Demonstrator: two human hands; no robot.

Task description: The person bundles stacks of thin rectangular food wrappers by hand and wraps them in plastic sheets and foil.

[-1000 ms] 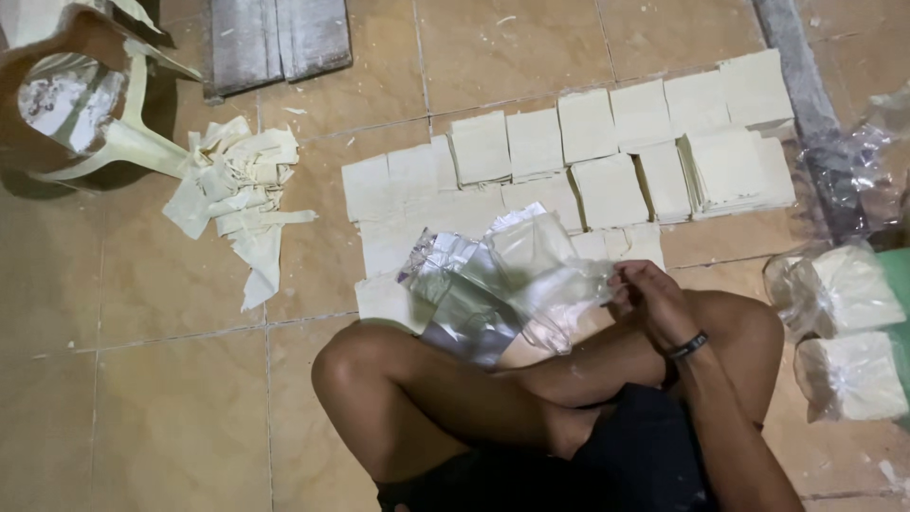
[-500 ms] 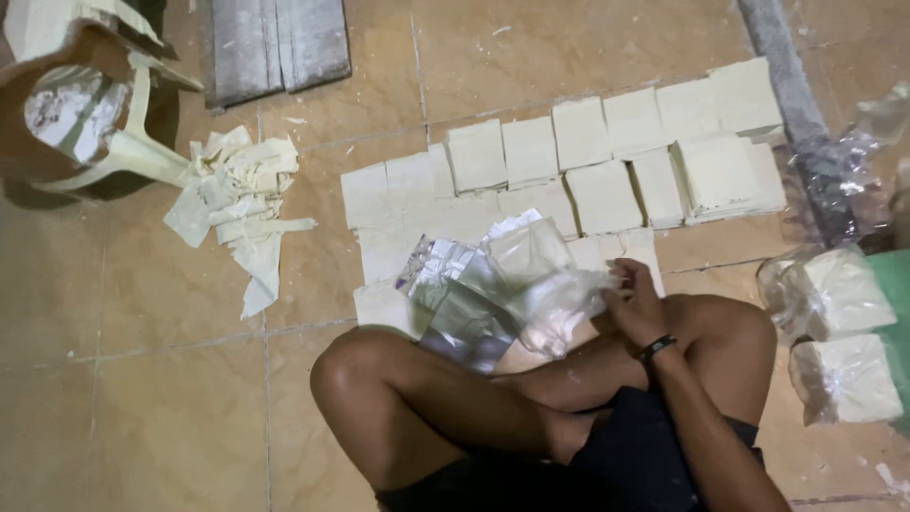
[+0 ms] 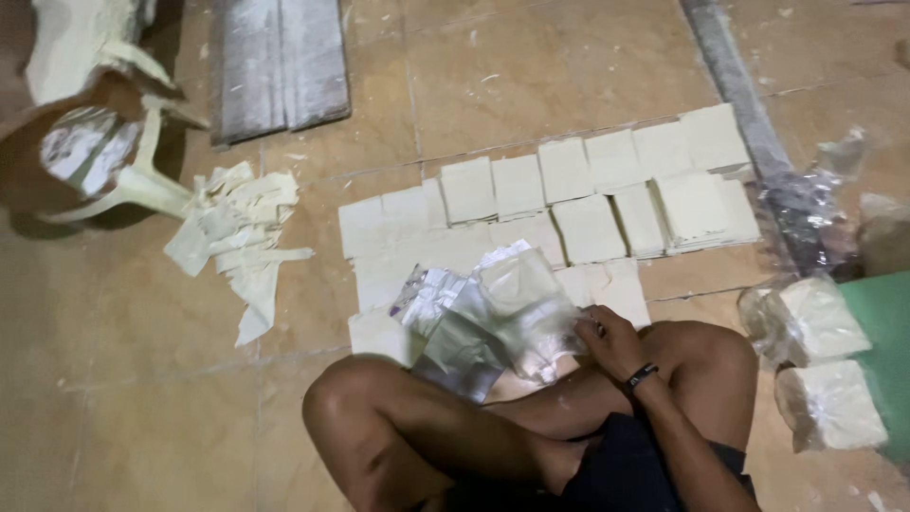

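The right hand (image 3: 611, 343), with a dark band at the wrist, grips the right edge of a bundle of clear plastic bags (image 3: 502, 318) with curled fingers; the bundle rests on the floor just beyond the person's crossed legs, overlapping the near row of white squares. The left hand is not in view, so its grip cannot be told.

Beyond the bags, pale square sheets (image 3: 588, 194) lie in rows on the tiled floor (image 3: 142, 379), some stacked at the right end. To the right, two bagged white blocks (image 3: 820, 365) sit beside a green mat (image 3: 886, 351), with crumpled clear plastic (image 3: 806, 204) farther back. To the far left lie a heap of cream paper strips (image 3: 237, 228), an overturned plastic stool (image 3: 114, 161) and a grey board (image 3: 280, 62).

Compared with half a second ago, the hand and bundle sit in much the same place; the view has shifted only slightly.
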